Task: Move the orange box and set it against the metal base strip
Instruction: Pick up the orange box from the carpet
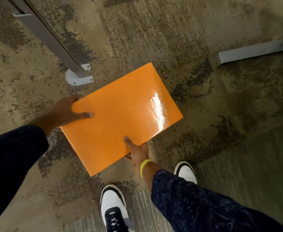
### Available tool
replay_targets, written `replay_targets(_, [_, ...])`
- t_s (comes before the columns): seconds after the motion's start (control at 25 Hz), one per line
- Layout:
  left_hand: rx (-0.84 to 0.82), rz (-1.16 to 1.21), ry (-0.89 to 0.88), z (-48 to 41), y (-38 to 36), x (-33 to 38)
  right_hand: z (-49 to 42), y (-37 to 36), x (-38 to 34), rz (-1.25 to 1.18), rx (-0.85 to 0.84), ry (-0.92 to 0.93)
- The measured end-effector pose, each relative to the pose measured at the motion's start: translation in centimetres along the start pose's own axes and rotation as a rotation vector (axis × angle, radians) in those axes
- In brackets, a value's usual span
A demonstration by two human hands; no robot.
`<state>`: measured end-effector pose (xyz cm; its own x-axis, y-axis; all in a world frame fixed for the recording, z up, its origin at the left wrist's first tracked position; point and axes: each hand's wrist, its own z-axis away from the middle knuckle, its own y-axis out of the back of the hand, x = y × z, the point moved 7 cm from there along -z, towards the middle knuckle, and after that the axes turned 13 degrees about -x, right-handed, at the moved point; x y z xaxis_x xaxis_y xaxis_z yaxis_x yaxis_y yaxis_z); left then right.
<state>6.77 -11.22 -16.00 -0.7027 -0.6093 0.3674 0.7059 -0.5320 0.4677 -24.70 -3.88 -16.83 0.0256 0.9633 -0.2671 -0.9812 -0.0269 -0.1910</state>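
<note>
A flat glossy orange box (120,114) is held over the carpet in the middle of the view, its long side running from lower left to upper right. My left hand (67,111) grips its left edge with the thumb on top. My right hand (135,151), with a yellow wristband, grips the near edge, thumb on the lid and fingers under it. The metal base strip (53,42) runs diagonally from the upper left down to a white floor bracket (78,78), just left of the box's far corner. Box and strip are apart.
Patterned brown carpet (154,30) covers the floor. A second pale metal strip (254,51) lies at the upper right. My two white and black shoes (112,205) (186,171) stand below the box on a ribbed greenish mat.
</note>
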Motion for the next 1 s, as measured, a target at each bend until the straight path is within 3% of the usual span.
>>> replay_targets(0.32, [-0.104,0.13,-0.046,1.8,-5.0,6.2,4.0,8.0,-2.5,0.021,0.067,0.069])
replay_targets(0.48, [-0.101,0.084,-0.047,2.0,-6.1,11.0,5.8,11.8,-4.2,-0.014,0.059,0.083])
replay_targets(0.64, [-0.119,0.009,-0.089,2.1,-7.1,17.6,8.3,15.6,-6.0,-0.023,0.019,0.003])
replay_targets(1.0, [-0.17,-0.09,-0.226,1.2,-11.7,34.4,13.4,28.9,-13.7,-0.055,0.108,0.084])
